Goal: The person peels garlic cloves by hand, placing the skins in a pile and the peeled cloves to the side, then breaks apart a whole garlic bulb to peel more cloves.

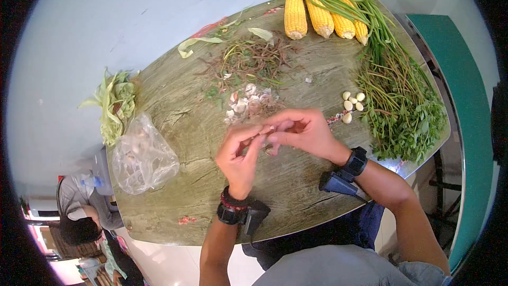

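Near the middle of the wooden table [201,206], my left hand [241,153] and my right hand [304,133] meet fingertip to fingertip. Both hands pinch a small pale piece that looks like a garlic clove [269,129], mostly covered by the fingers. Just beyond them lies a heap of papery garlic skins [248,101]. Several peeled white cloves [347,105] sit to the right of my right hand. Behind the skins is a pile of thin stems and leaf scraps [254,58].
Corn cobs [295,16] lie at the back right, partly under long green beans [338,2]. Leafy greens [407,122] cover the right side. A clear plastic bag [144,154] and corn husks [112,103] are at the left. Another person [87,206] is at the lower left.
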